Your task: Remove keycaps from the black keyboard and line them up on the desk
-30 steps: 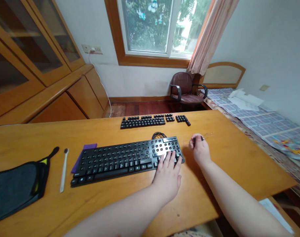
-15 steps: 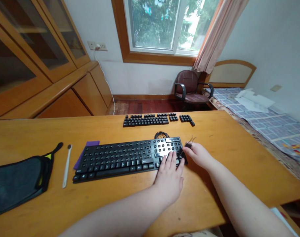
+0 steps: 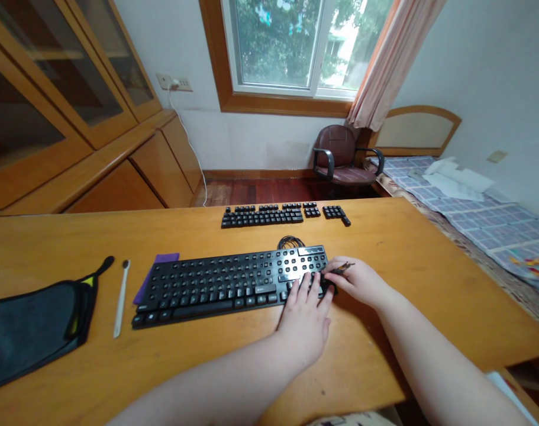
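A black keyboard (image 3: 216, 290) lies on the wooden desk, many of its keycaps off and the bare switch posts showing. My left hand (image 3: 303, 324) rests flat with fingers spread on its lower right part, by the number pad. In my right hand (image 3: 353, 281), fingers pinched, is a small wire keycap puller (image 3: 342, 268), held low at the keyboard's right end. My fingers partly cover its working end, so I cannot tell whether it grips a key. Several loose black keycaps (image 3: 262, 219) sit in rows at the desk's far edge.
A coiled cable (image 3: 290, 242) lies behind the keyboard, and a purple cloth (image 3: 167, 258) shows under its left corner. Further left are a white toothbrush (image 3: 121, 299) and a dark pouch (image 3: 34, 331). Beyond the desk stands a chair (image 3: 340, 155).
My right hand has shifted slightly left and turned, bringing the keycap puller from upright to a flatter tilt over the keyboard's right end. My left hand has stayed in place.
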The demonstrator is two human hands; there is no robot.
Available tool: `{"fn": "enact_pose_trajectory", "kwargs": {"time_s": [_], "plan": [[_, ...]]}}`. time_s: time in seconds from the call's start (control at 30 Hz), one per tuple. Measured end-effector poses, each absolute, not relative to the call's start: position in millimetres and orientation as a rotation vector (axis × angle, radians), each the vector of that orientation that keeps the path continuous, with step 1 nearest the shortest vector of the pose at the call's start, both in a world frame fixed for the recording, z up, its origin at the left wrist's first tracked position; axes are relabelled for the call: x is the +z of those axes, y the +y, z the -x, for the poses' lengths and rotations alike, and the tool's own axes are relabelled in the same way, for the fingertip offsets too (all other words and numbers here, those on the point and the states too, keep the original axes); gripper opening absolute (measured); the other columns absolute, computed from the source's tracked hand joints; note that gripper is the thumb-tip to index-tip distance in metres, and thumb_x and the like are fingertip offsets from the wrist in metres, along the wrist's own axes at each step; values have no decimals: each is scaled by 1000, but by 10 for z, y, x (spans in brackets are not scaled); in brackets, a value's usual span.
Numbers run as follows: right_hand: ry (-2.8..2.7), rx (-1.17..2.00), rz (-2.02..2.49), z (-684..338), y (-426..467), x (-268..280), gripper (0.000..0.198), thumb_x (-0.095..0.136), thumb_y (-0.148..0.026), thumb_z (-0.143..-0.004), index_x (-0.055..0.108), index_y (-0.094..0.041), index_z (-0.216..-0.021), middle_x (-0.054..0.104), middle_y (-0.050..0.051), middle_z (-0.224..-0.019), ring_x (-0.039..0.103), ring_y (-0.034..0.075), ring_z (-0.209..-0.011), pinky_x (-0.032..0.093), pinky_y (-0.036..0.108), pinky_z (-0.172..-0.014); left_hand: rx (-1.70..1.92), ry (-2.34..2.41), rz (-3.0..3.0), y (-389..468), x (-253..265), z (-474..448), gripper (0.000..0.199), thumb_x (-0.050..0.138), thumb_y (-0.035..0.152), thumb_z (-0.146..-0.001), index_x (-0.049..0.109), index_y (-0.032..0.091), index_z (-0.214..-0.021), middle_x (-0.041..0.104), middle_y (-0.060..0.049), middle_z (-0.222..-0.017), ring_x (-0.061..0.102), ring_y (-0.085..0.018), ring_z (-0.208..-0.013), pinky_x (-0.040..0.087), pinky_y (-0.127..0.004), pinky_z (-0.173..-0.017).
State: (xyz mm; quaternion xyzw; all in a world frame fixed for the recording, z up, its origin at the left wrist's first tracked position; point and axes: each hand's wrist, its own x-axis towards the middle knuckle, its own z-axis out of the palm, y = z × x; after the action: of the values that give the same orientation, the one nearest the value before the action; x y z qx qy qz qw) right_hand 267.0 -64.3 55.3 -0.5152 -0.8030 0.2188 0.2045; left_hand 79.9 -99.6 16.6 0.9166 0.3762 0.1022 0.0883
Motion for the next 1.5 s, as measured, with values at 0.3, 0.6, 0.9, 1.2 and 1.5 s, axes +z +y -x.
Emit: {"fn": "enact_pose_trajectory", "kwargs": {"time_s": [0.3, 0.6, 0.9, 1.2, 1.5], "plan": [[-2264, 490, 1469, -2609, -708, 539, 25, 47, -33, -89, 69, -25, -99, 71, 6, -92, 65, 19, -82, 49, 31, -76, 285, 1115, -2724, -999, 192, -802, 54, 39, 42, -89, 35, 20, -138, 24, -14, -150, 15, -32, -138, 14, -49, -111], [-2391, 330, 1485, -2569, -775, 459, 25, 48, -32, -89, 67, -21, -101, 71, 11, -94, 66, 22, -78, 50, 32, -72, 284, 1089, -2708, -991, 209, -793, 54, 40, 41, -89, 35, 19, -138, 24, -13, -149, 14, -31, -138, 15, -48, -111], [-1930, 354, 1415, -2700, -917, 630, 23, 50, -27, -88, 65, -25, -106, 70, 6, -99, 66, 21, -90, 52, 33, -80, 299, 1082, -2676, -991, 209, -794, 58, 41, 42, -88, 30, 19, -140, 23, -14, -150, 15, -32, -138, 14, -50, -111], [-1378, 747, 1330, -2615, -734, 415, 27, 53, -39, -85, 68, -19, -76, 72, 7, -79, 67, 21, -78, 53, 35, -76, 789, 1132, -2240, -1052, 254, -771, 63, 45, 26, -86, 19, 15, -142, 23, -11, -150, 19, -24, -138, 23, -44, -113], [-1456, 976, 1226, -2458, -856, 415, 25, 56, -40, -83, 68, -19, -81, 70, 7, -79, 66, 20, -74, 54, 32, -71, 1054, 928, -1429, -938, 156, -851, 33, 54, 12, -81, 49, 19, -113, 58, -7, -113, 58, -15, -101, 50, -32, -90]]}}
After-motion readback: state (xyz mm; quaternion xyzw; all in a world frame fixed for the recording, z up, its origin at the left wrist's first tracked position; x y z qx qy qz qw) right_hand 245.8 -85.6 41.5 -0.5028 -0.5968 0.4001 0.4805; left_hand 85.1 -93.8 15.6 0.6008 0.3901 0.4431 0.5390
